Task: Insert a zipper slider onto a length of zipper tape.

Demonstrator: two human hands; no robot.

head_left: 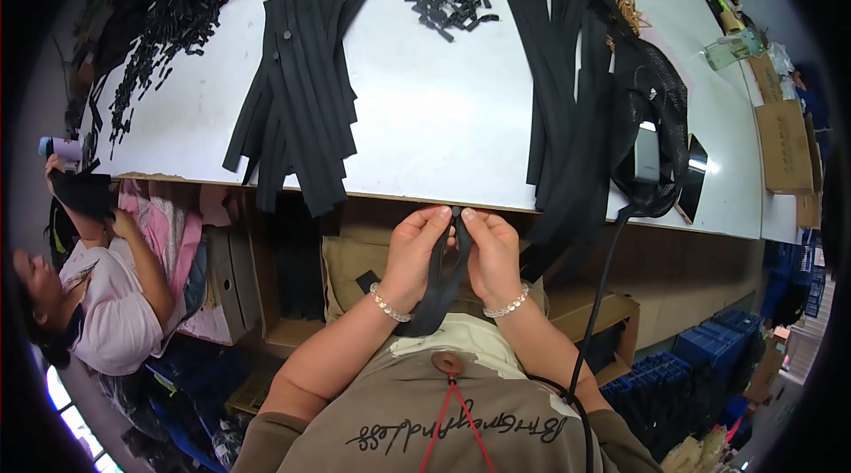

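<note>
While a black strip (432,309) is pinched by the left hand (414,247) and right hand (493,247) beside the table (425,118), its upper end is partly covered; dark contents can barely be made out in a cardboard box (585,304).

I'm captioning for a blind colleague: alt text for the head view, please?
The person's left hand and right hand pinch a black strip in front of a white table. On it lie a left pile and a right pile of similar strips, with small black pieces between; at far left, a co-worker holds something black.
</note>
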